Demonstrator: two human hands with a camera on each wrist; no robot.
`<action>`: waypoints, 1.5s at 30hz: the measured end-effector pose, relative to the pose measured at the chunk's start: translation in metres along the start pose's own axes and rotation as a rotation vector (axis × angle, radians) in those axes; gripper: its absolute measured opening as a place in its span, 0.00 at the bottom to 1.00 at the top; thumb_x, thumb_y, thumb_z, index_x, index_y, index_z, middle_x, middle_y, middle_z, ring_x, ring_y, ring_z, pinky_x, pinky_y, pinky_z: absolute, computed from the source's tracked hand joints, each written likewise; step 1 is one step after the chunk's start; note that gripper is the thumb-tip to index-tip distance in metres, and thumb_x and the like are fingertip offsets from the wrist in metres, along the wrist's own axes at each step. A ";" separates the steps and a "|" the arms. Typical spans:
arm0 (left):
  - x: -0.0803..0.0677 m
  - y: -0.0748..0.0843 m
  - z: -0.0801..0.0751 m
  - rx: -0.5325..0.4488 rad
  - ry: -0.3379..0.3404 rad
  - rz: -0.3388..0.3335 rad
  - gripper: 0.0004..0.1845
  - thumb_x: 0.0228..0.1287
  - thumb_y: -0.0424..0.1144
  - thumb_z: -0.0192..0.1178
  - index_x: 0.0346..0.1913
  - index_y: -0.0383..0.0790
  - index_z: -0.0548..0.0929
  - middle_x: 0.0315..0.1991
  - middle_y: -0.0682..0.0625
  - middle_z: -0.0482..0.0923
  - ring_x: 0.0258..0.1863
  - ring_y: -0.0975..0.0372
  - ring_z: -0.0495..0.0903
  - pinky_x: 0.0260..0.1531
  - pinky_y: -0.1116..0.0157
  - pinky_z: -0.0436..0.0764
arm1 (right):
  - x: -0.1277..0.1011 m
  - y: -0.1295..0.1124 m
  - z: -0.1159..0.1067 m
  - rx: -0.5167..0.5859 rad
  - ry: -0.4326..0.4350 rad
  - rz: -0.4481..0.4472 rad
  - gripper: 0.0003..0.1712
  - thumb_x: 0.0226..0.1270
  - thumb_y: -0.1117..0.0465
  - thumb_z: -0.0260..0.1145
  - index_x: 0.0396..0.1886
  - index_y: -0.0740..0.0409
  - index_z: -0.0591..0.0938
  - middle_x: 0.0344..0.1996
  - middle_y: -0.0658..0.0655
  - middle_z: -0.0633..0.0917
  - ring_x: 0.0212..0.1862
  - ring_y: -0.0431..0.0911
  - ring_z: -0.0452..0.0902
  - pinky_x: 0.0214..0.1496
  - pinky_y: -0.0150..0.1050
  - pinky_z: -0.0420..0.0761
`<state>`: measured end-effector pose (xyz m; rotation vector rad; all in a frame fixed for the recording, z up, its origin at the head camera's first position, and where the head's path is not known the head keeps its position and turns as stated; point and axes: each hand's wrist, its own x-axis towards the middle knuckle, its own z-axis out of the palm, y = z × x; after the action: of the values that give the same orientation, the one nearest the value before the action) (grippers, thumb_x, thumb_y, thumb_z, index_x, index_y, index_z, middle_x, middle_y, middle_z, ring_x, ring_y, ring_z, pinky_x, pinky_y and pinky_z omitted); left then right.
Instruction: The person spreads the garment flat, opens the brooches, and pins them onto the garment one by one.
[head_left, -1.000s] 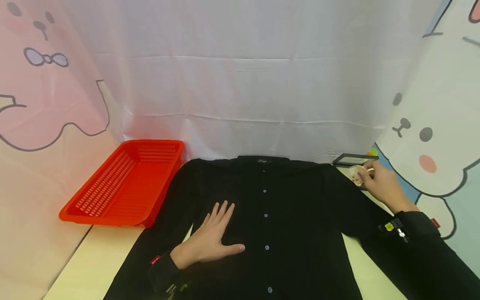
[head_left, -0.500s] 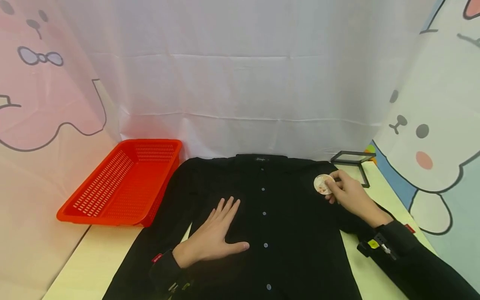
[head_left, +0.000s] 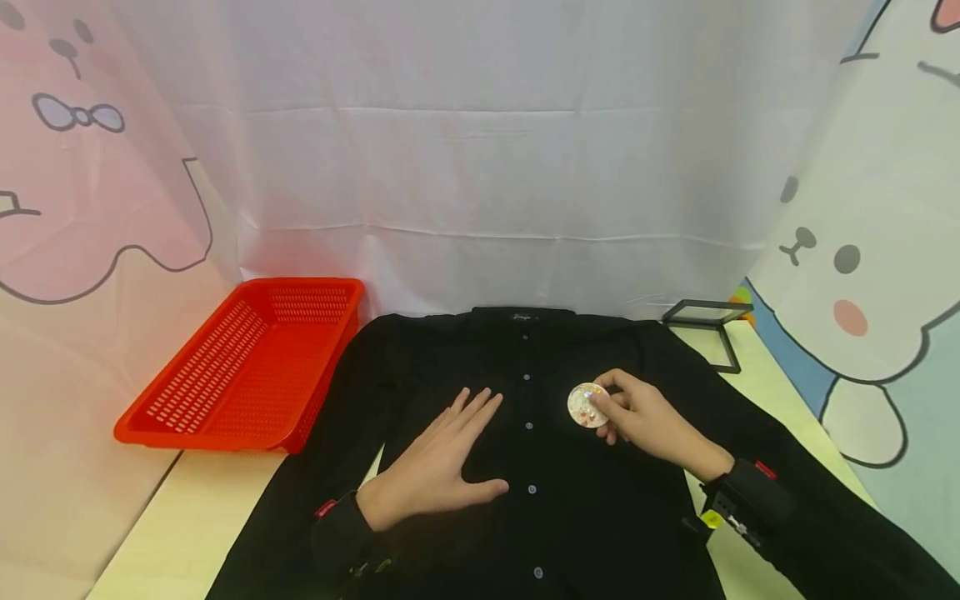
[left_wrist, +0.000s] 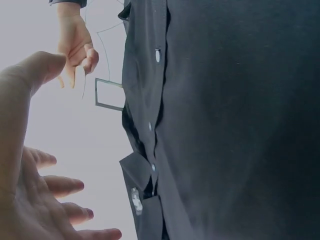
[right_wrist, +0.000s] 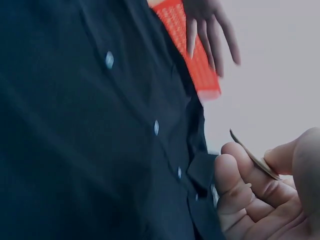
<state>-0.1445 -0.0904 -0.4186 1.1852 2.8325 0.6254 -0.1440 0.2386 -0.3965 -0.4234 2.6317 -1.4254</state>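
Note:
A black button-up shirt (head_left: 547, 467) lies spread flat on the table, collar toward the back. My left hand (head_left: 442, 458) rests flat on its chest with fingers spread, left of the button row. My right hand (head_left: 637, 417) pinches a small round pale badge (head_left: 587, 405) just right of the button row, close above the cloth. In the right wrist view the badge (right_wrist: 252, 157) shows edge-on between thumb and fingers, over the shirt (right_wrist: 75, 150). The left wrist view shows the shirt's placket (left_wrist: 155, 115) and my right hand (left_wrist: 76, 45) beyond it.
A red perforated basket (head_left: 247, 367) sits at the table's back left, touching the shirt's sleeve. A small black-framed clear box (head_left: 708, 321) stands at the back right corner. White and cartoon-printed curtains enclose the table. Bare tabletop (head_left: 180, 533) shows at front left.
My right hand carried the badge from the black-framed box at back right leftward to the shirt's chest. The left hand slid slightly right on the shirt.

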 end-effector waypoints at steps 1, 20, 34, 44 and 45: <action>0.002 0.001 -0.001 0.004 0.014 0.010 0.53 0.54 0.75 0.51 0.77 0.62 0.38 0.78 0.60 0.41 0.77 0.54 0.42 0.67 0.43 0.62 | 0.001 -0.004 0.003 0.016 -0.011 -0.006 0.16 0.75 0.54 0.56 0.52 0.60 0.72 0.21 0.53 0.85 0.22 0.48 0.81 0.21 0.35 0.77; 0.021 0.023 -0.011 -0.046 0.334 0.393 0.35 0.54 0.46 0.72 0.65 0.44 0.73 0.61 0.51 0.73 0.69 0.54 0.65 0.65 0.60 0.69 | -0.007 -0.048 0.041 0.206 -0.203 -0.116 0.16 0.76 0.54 0.53 0.52 0.61 0.73 0.21 0.55 0.85 0.21 0.58 0.80 0.20 0.38 0.77; 0.022 0.021 -0.011 -0.037 0.583 0.643 0.12 0.55 0.38 0.71 0.44 0.46 0.88 0.46 0.51 0.83 0.52 0.57 0.80 0.56 0.62 0.77 | -0.011 -0.054 0.044 0.192 -0.217 -0.180 0.17 0.77 0.56 0.52 0.57 0.56 0.78 0.23 0.53 0.86 0.23 0.45 0.82 0.22 0.42 0.80; 0.023 0.024 -0.021 -0.071 0.712 0.761 0.09 0.57 0.29 0.68 0.42 0.37 0.87 0.38 0.49 0.84 0.38 0.63 0.83 0.43 0.71 0.81 | -0.013 -0.058 0.044 0.149 -0.177 -0.207 0.14 0.76 0.57 0.54 0.53 0.53 0.82 0.37 0.54 0.87 0.34 0.42 0.84 0.34 0.41 0.84; 0.023 0.024 -0.021 -0.080 0.714 0.735 0.09 0.56 0.29 0.68 0.42 0.37 0.87 0.37 0.49 0.84 0.37 0.63 0.83 0.42 0.72 0.81 | -0.014 -0.058 0.043 0.123 -0.153 -0.219 0.14 0.75 0.57 0.55 0.52 0.52 0.82 0.40 0.52 0.87 0.35 0.41 0.84 0.36 0.40 0.84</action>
<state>-0.1477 -0.0670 -0.3869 2.4081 2.6961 1.4095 -0.1100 0.1779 -0.3725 -0.7930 2.4226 -1.5374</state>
